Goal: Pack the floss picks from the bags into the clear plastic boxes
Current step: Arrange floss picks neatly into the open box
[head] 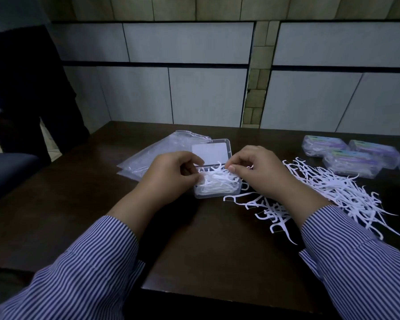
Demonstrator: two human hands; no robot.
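Your left hand (171,174) and right hand (261,172) are pinching floss picks (215,181) over the open box (217,192) — fingertips curled in, partly hiding them. Right of your right hand, the closed boxes (351,158) are running off-frame.

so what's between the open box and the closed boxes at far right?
Head view: the right hand and a loose pile of floss picks on the table.

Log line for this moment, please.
stage: filling open box | left hand, right hand: fingers on floss picks | loose pile right | lid up
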